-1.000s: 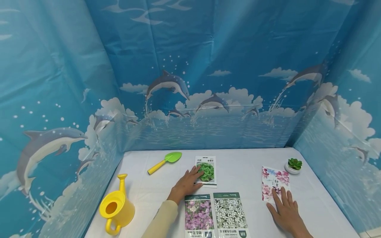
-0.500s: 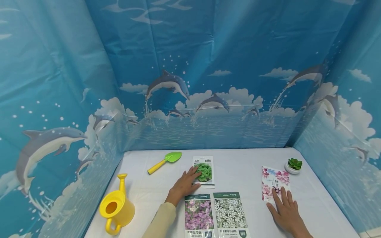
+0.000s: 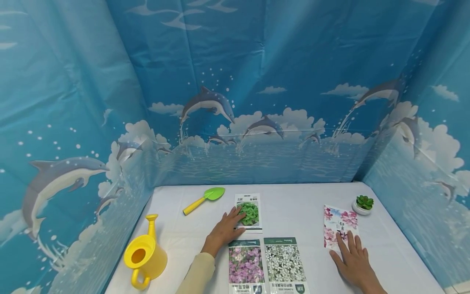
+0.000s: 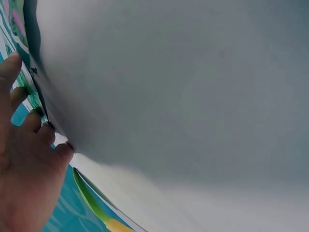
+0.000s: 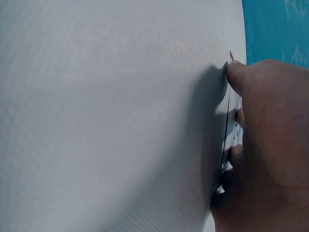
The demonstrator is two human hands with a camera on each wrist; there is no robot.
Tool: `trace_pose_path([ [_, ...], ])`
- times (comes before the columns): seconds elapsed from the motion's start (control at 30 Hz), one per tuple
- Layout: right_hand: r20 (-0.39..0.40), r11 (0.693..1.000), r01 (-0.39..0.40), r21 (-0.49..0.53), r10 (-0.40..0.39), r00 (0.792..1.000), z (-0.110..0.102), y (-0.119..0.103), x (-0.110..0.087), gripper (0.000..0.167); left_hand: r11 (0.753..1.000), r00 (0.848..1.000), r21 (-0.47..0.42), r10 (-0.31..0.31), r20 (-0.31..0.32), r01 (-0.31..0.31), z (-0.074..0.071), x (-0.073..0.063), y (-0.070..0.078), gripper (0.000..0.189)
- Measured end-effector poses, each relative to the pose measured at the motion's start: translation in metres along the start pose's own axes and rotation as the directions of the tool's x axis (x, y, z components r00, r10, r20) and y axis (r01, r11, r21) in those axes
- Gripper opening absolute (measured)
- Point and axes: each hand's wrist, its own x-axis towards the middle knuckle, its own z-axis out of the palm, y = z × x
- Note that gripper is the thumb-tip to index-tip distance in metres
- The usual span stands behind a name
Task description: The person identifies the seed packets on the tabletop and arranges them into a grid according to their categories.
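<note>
1. From the head view, I see a white surface (image 3: 293, 216) with the person's left hand (image 3: 225, 229) reaching over it in a pale sleeve (image 3: 198, 272). The fingers are spread wide and fairly straight, resting on the near-left part of the green packet (image 3: 251, 213), which lies flat close to the surface's back edge, left of its middle. The right hand (image 3: 353, 261) lies flat too, fingers spread, their tips on the lower part of the pink packet (image 3: 349, 220), over toward the right edge. Near the back right corner, just beside that packet, sits a plant (image 3: 364, 202) in a small white pot (image 3: 361, 210). Toward the front are the purple packet (image 3: 246, 263) and the white packet (image 3: 284, 261), side by side. The trowel (image 3: 210, 194) lies near the back edge, left of the green packet, and the yellow can (image 3: 156, 259) stands by the left edge. A blue dolphin curtain (image 3: 264, 163) rises behind.

2. From the left wrist, the left hand shows at a slant, fingers apart and tips on the green packet; the trowel shows beyond the little finger.

3. From the right wrist, the right hand is seen side-on, fingers over the pink packet, which shows as a thin edge. How far they bend I can't tell from here.
</note>
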Motion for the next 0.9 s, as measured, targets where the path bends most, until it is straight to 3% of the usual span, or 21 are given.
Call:
trace_pose_path([
  [0.17,-0.004,1.0,0.008,0.003,-0.008,1.0,0.0,0.0,-0.001,0.082,0.999,1.0,-0.039,-0.015,-0.01,0.015,-0.001,-0.005,-0.002,0.061],
  [0.33,-0.003,1.0,0.009,0.005,-0.009,1.0,-0.001,-0.001,-0.001,0.082,0.998,0.999,-0.06,0.02,-0.045,-0.022,0.005,-0.007,-0.009,0.06],
  [0.63,-0.001,1.0,0.006,0.005,-0.006,1.0,-0.002,-0.002,-0.001,0.082,0.998,0.999,-0.055,-0.024,-0.03,0.022,0.0,-0.012,-0.002,0.062],
  [0.9,-0.01,1.0,0.013,-0.003,-0.013,1.0,-0.001,-0.002,-0.001,0.082,0.997,0.999,-0.074,-0.01,-0.039,0.007,0.001,-0.013,-0.006,0.061],
])
